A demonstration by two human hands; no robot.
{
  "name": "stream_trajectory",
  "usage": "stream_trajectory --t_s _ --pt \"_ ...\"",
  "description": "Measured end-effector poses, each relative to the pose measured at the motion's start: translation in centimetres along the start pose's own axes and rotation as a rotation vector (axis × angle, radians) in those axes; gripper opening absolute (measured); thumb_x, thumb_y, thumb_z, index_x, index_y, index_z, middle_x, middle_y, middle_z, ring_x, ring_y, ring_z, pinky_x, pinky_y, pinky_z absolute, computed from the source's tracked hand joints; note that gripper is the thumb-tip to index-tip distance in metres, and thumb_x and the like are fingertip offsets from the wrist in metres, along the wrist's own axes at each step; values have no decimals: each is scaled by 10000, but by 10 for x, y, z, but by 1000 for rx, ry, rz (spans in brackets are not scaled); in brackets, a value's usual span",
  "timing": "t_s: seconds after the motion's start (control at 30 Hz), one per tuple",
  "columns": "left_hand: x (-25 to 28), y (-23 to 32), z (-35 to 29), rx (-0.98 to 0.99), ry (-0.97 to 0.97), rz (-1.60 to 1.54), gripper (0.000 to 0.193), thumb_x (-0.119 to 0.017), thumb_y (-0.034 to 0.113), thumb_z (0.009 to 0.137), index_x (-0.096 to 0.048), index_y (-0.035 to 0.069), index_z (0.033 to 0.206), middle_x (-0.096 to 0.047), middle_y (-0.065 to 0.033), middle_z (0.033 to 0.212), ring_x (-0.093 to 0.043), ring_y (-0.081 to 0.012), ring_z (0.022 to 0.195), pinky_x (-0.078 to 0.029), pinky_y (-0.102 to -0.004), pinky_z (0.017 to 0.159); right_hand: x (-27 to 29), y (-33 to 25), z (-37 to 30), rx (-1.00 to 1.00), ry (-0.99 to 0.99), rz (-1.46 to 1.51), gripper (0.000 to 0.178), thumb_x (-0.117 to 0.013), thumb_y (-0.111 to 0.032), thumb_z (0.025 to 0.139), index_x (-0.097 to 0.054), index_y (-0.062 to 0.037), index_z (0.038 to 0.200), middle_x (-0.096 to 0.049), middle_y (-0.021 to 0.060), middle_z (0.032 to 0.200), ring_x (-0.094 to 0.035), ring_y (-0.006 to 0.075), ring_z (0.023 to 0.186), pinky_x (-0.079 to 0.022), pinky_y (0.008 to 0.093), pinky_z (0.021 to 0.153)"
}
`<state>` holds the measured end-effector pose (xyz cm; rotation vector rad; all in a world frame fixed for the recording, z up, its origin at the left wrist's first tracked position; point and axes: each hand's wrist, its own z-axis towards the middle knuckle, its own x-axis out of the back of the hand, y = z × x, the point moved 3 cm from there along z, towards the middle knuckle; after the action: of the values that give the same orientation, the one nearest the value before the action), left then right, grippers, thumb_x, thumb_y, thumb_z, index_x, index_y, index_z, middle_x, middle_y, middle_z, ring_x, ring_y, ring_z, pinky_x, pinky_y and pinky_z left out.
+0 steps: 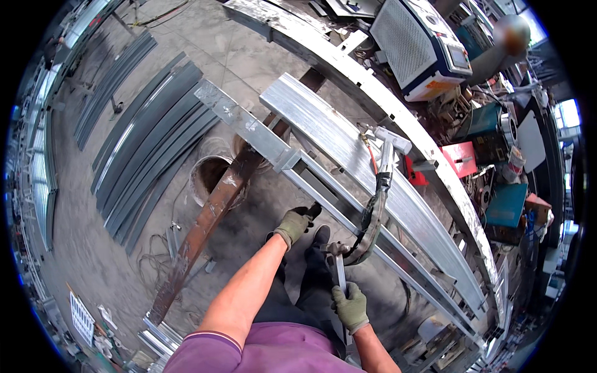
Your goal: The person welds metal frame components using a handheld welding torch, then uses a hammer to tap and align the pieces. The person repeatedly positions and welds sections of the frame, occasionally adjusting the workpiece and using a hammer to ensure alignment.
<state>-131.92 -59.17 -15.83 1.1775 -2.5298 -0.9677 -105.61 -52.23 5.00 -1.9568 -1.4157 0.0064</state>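
Observation:
My right hand (351,308), in a green glove, is closed around the metal handle of a hammer (336,249), whose head points up and away from me. To its left, my left hand (295,227), also gloved, reaches toward the near rail of a long galvanized steel frame (342,219). Its dark fingertips are spread beside that rail, and I see nothing held in them; contact is unclear. A handheld torch (388,146) with a black-wrapped cable (372,221) lies across the frame and the wide steel channel (348,140) behind it.
A rusty beam (208,227) runs under the frame, with a bucket (208,177) beside it. Dark steel strips (146,133) lie on the floor at left. Beyond a long pale beam (398,118) stand a white machine (413,53) and a red box (459,160).

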Motion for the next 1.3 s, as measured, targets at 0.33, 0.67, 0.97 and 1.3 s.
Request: stream_trajectory --t_s 0.33,0.67,0.97,1.3 --pt "117 -131 -180 -4 248 263 482 -665 437 1008 -775 -27 1078 -770 -179 919 -708 -282 836 -541 -435 824 25 -65 32 433 -1 -751 389 -670 -382 1039 -689 -81 1284 -760 269 1055 -727 489 1012 -569 578 867" --pt "182 -360 -285 260 576 36 370 -720 340 938 -784 -23 909 -757 -189 796 -702 -334 738 -512 -486 725 5 -201 37 710 121 -868 425 -686 -377 1054 -680 -37 1309 -778 247 973 -761 461 909 -598 523 791" --pt "172 -224 -225 90 456 384 581 -735 410 932 -698 11 1353 -786 -223 1180 -747 -396 1125 -575 -463 1006 14 -51 46 263 130 -518 454 -741 -423 1024 -737 -14 1221 -789 196 940 -771 338 773 -582 460 695" --pt "134 98 -119 -594 426 669 609 -727 373 971 -617 13 1450 -699 -238 1357 -632 -403 1307 -475 -480 1149 14 -58 -30 273 110 204 151 -779 -96 935 -677 -3 997 -677 42 759 -670 145 633 -553 305 614"
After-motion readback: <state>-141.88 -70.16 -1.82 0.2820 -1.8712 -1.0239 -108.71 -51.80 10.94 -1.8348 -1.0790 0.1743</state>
